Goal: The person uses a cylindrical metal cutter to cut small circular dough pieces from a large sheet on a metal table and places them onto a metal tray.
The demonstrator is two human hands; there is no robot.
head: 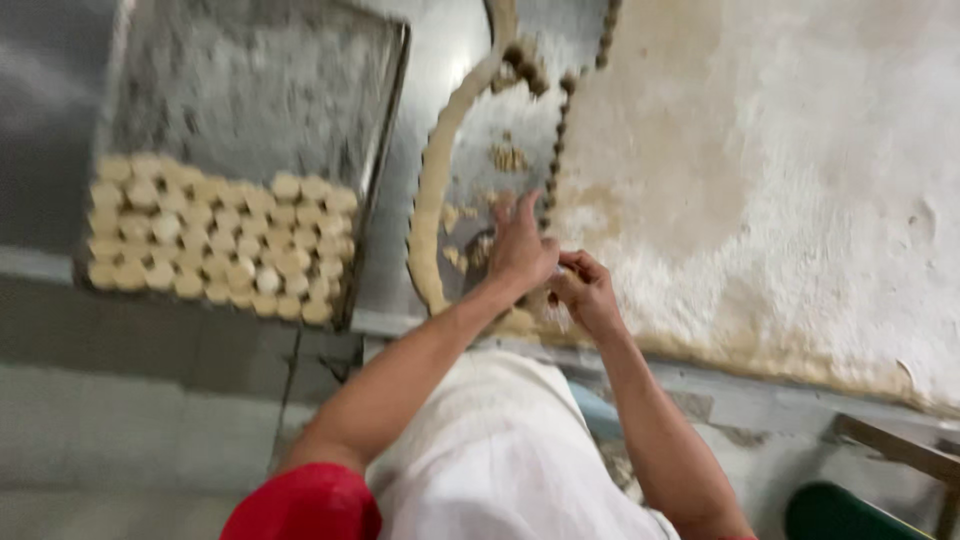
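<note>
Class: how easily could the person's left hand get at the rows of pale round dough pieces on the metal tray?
Probably yes. The left hand is at the dough sheet, the pale round dough pieces lie uncovered on the metal tray to its left, and nothing stands between.

tray (385, 130) left of dough sheet (780, 170)

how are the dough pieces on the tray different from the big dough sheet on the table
The dough pieces are small rounds packed in rows on the metal tray; the dough sheet is one broad floured slab lying on the table.
The pieces look neat and separate; the sheet has a scalloped, cut edge by the left hand and right hand.
Both are pale, beige dough.
</note>
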